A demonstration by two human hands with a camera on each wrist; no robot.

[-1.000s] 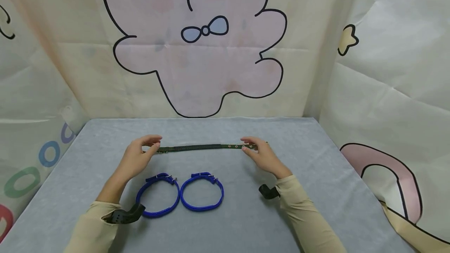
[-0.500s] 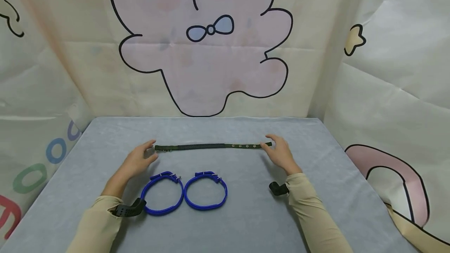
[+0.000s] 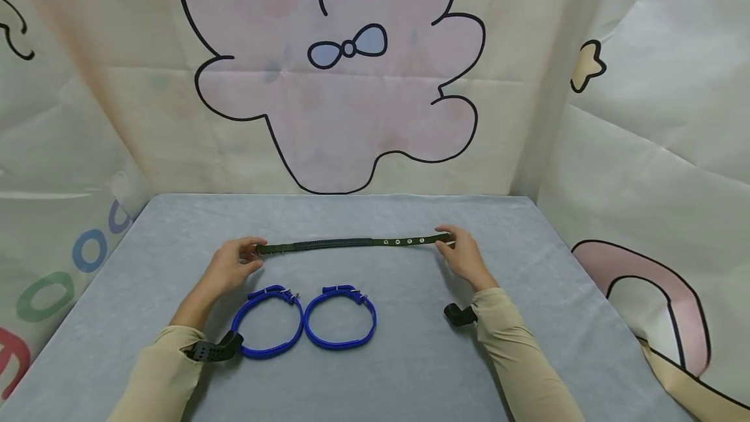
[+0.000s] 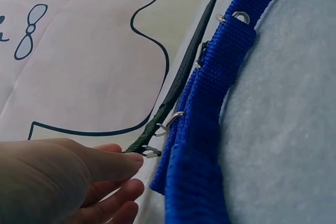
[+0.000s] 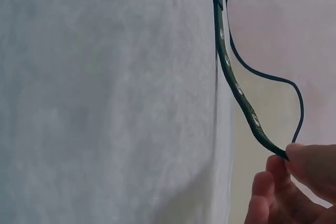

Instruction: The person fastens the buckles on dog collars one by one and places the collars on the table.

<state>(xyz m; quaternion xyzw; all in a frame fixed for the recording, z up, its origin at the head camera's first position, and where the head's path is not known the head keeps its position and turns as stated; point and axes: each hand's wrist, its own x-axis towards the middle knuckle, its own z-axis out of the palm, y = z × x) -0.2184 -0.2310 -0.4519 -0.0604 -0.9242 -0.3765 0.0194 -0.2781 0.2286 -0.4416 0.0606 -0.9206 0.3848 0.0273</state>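
A dark green collar [image 3: 333, 243] with eyelets stretches sideways across the far half of the table. My left hand [image 3: 227, 269] pinches its buckle end between thumb and fingers; metal buckle parts [image 4: 152, 151] show beside the fingertips. The eyelet end is pinched by my right hand [image 3: 467, 258], and in the right wrist view the strap [image 5: 236, 87] bends up off the table toward the thumb. Two blue collars, each buckled into a ring, lie nearer me: the left blue collar [image 3: 266, 353] and the right blue collar [image 3: 340, 346], side by side and touching.
A grey cloth covers the table [image 3: 404, 370]. Behind it hangs a printed curtain [image 3: 346, 122] with a bear drawing, and more printed cloth [image 3: 650, 148] closes both sides. Black wrist straps [image 3: 217, 349] sit at both cuffs; the left one overlaps a blue collar's edge in the head view.
My right hand has moved right along the green collar to its end and lifted that end slightly. My left hand came off the buckle end, then took hold of it again. The blue collars stayed put.
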